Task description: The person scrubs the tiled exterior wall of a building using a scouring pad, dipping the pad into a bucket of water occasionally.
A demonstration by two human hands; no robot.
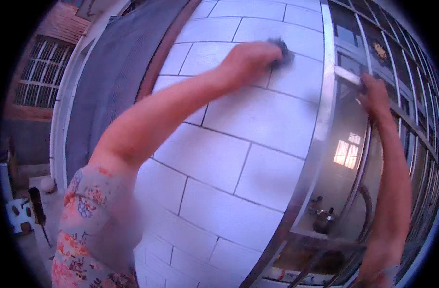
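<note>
My left hand point(248, 60) reaches up across a white tiled wall point(219, 153), its fingers closed. Pressed in it is a dark grey bunched scrubbing pad point(282, 54), blurred by motion, so whether it is cloth or scouring mesh is unclear. The pad lies against the upper tiles, or very close to them. To the right, my right hand point(374, 96) is closed around a bar of the metal window grille point(346, 75), at about the same height. Its fingertips are partly hidden by the bar and the hand itself.
A bright metal frame point(326, 86) edges the wall beside the window. Behind the glass, a pot point(326, 218) shows. A dark curtain point(116, 86) hangs along the wall's left side. At the far left are a barred window point(39, 72) and a dark-handled tool point(36, 204).
</note>
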